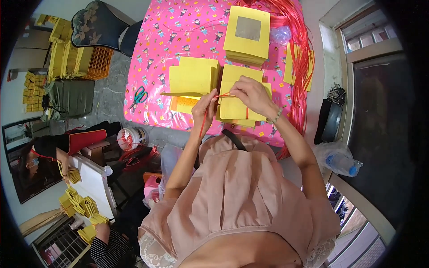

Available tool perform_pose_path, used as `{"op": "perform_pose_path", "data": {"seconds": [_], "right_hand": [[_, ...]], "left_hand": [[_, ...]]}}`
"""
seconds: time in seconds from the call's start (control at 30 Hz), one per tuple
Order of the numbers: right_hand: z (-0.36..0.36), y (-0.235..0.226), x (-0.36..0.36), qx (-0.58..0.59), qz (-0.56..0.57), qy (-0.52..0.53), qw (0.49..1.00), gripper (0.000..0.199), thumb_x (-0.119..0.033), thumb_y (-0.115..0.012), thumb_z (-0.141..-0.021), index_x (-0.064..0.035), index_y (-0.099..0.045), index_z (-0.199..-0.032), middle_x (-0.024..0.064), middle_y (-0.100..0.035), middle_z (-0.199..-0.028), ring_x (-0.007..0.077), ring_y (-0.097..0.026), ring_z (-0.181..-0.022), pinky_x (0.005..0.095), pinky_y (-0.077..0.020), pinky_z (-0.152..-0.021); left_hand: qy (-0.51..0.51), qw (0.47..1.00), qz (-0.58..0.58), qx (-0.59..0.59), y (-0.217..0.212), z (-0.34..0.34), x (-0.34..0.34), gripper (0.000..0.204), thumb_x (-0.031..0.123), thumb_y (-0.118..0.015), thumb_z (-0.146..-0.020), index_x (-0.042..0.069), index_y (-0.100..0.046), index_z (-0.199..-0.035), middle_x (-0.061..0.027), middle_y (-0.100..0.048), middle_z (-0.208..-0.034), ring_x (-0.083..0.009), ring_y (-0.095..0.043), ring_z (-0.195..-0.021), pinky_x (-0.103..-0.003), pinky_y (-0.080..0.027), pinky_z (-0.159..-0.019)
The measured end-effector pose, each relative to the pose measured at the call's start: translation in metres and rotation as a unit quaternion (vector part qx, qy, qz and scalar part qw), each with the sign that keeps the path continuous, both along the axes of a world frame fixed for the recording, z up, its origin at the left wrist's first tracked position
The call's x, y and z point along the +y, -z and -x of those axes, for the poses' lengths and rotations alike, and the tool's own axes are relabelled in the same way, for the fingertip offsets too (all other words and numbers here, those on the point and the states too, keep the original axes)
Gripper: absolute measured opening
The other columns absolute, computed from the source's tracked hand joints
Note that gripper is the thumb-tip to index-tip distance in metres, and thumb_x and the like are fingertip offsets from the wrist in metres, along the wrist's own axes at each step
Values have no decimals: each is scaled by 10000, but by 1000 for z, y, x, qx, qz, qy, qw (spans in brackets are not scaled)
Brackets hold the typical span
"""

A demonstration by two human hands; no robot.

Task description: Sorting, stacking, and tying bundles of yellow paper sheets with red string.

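Note:
A stack of yellow paper sheets [233, 111] lies on the pink table in front of me, with a strand of red plastic string [224, 95] over it. My left hand [204, 108], at the stack's left edge, pinches the string, and its loose end hangs down along my wrist. Just above the stack, my right hand [253, 94] has thumb and fingers closed on the same string. To the left are more yellow sheets [193, 78], one sticking out over an orange-patterned piece [185, 105].
Green-handled scissors [140, 95] lie on the patterned tablecloth [154, 49]. A thick yellow stack with a silver square [231, 47] stands farther back. Long red strings [304, 67] drape over the table's right edge. At left, other people handle yellow bundles at a white table [94, 183].

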State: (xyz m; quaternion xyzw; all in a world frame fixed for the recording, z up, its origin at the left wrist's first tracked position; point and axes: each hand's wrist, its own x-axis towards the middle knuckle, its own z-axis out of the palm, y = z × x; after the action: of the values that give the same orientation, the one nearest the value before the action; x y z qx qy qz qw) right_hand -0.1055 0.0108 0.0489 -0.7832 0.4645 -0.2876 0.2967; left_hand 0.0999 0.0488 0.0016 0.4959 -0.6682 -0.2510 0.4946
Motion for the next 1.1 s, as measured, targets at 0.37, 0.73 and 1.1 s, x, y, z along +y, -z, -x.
{"op": "perform_pose_path", "data": {"seconds": [0.37,0.73,1.1], "right_hand": [[22,1,26,-24,-15,111,993,117,-77,-637,-788,-5,-549,-760,110,-572,-716,243,-613,-656,338,-475,-580],[18,9,44,43,-7,175,984,123,-68,-618,-785,-36,-502,-761,105,-573,-683,284,-594,-597,376,-457,-535],[21,15,51,30,33,179,983,131,-87,-638,-779,-57,-510,-772,93,-586,-698,305,-596,-595,399,-453,-504]], "left_hand": [[-29,917,-271,291,25,7,12,180,132,-587,-955,3,-678,-1039,-48,-691,-906,-101,-625,-808,-249,-510,-705],[-63,834,-339,430,37,20,26,232,225,-582,-970,17,-658,-1036,-2,-636,-872,-51,-513,-752,-194,-407,-668],[6,997,-58,60,-2,27,6,195,16,-650,-868,51,-715,-1048,-90,-626,-1029,-194,-570,-956,-306,-467,-844]]}}
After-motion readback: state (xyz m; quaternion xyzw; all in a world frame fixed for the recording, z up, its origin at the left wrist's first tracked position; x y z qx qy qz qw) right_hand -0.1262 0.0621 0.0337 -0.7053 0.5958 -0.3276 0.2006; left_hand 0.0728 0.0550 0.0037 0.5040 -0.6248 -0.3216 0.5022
